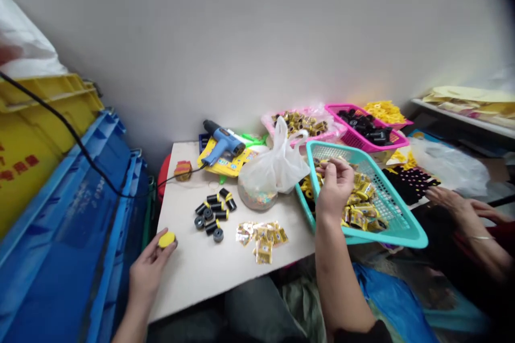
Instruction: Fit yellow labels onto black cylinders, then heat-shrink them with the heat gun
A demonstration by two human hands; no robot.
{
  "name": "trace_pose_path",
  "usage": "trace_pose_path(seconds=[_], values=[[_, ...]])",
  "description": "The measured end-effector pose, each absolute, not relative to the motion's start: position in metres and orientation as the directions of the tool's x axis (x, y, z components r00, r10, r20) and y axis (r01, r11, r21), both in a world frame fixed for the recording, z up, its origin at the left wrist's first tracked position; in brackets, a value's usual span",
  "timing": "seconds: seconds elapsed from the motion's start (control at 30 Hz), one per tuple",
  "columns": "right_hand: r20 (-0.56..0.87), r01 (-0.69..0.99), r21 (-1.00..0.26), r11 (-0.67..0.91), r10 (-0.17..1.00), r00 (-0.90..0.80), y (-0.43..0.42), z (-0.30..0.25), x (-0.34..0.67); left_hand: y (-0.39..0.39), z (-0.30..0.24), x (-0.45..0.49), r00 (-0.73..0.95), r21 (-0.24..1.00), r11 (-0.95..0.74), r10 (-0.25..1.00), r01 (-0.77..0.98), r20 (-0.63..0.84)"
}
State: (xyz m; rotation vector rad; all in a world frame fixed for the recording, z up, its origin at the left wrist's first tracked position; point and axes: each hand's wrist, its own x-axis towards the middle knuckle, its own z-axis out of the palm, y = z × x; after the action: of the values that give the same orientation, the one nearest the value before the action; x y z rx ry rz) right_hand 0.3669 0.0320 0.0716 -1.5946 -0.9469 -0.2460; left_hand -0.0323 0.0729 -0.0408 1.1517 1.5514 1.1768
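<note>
My left hand (147,270) rests at the table's near left edge, fingers pinched on a small yellow disc (166,239). My right hand (335,186) reaches into the teal basket (402,228), fingers closed among yellow packets (360,203); what they hold is hidden. Between my hands lie a cluster of black-and-yellow rolls (213,211) and a small heap of gold packets (261,237) on the white table (201,268).
A blue heat gun (223,144) lies at the back with its cord running left. A knotted plastic bag (276,169) sits mid-table. Pink baskets (364,142) stand behind. Blue and yellow crates (60,198) stack at left. Another person's hands (462,206) are at right.
</note>
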Motion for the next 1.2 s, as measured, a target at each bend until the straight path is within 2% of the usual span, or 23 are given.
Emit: trace_pose_path(seconds=[0.07, 0.17, 0.23, 0.33, 0.47, 0.53, 0.6, 0.7, 0.77, 0.83, 0.9, 1.0, 1.1, 1.2], values=[[0.565, 0.694, -0.72, 0.009, 0.589, 0.578, 0.015, 0.042, 0.339, 0.057, -0.039, -0.031, -0.187, 0.982, 0.046, 0.982, 0.186, -0.01], [0.367, 0.735, -0.678, -0.002, 0.865, 0.341, 0.001, -0.007, 0.291, 0.032, -0.039, -0.021, -0.014, 0.976, -0.002, 1.0, 0.216, 0.005], [0.23, 0.77, -0.637, -0.03, 0.946, 0.228, 0.001, -0.034, 0.268, 0.019, -0.045, -0.009, 0.094, 0.966, -0.016, 0.996, 0.257, -0.009], [0.097, 0.818, -0.57, -0.079, 0.982, 0.162, 0.013, -0.057, 0.253, 0.009, -0.06, 0.013, 0.139, 0.93, -0.118, 0.988, 0.348, 0.074], [0.045, 0.838, -0.539, -0.083, 0.991, 0.128, 0.027, -0.06, 0.259, 0.008, -0.081, 0.037, 0.165, 0.848, -0.211, 0.975, 0.486, 0.148], [0.063, 0.827, -0.559, -0.063, 0.991, 0.117, 0.026, -0.055, 0.263, 0.005, -0.083, 0.041, 0.136, 0.828, -0.239, 0.971, 0.507, 0.197], [0.094, 0.797, -0.603, -0.03, 0.99, 0.108, 0.019, -0.048, 0.263, -0.002, -0.076, 0.042, 0.086, 0.806, -0.307, 0.948, 0.506, 0.306], [0.132, 0.714, -0.697, 0.066, 0.99, 0.038, -0.008, -0.036, 0.253, -0.017, -0.053, 0.044, 0.108, 0.809, -0.408, 0.909, 0.423, 0.402], [0.147, 0.638, -0.754, 0.157, 0.987, -0.07, -0.032, -0.029, 0.241, -0.025, -0.038, 0.05, 0.216, 0.891, -0.35, 0.931, 0.288, 0.295], [0.15, 0.567, -0.793, 0.22, 0.974, -0.168, -0.052, -0.024, 0.233, -0.029, -0.027, 0.056, 0.286, 0.971, -0.169, 0.951, 0.166, 0.117], [0.142, 0.532, -0.813, 0.237, 0.966, -0.214, -0.059, -0.021, 0.235, -0.029, -0.022, 0.06, 0.246, 0.995, 0.006, 0.969, 0.103, -0.032], [0.105, 0.576, -0.802, 0.161, 0.986, -0.128, -0.038, -0.027, 0.262, -0.03, -0.02, 0.06, 0.101, 0.985, 0.149, 0.982, 0.084, -0.157], [0.051, 0.662, -0.749, 0.028, 0.999, 0.015, 0.004, -0.043, 0.298, -0.037, -0.017, 0.059, 0.045, 0.969, 0.233, 0.97, 0.082, -0.237], [0.018, 0.715, -0.699, 0.026, 1.0, -0.018, 0.035, -0.06, 0.314, -0.046, -0.011, 0.061, -0.018, 0.964, 0.254, 0.967, 0.078, -0.253]])
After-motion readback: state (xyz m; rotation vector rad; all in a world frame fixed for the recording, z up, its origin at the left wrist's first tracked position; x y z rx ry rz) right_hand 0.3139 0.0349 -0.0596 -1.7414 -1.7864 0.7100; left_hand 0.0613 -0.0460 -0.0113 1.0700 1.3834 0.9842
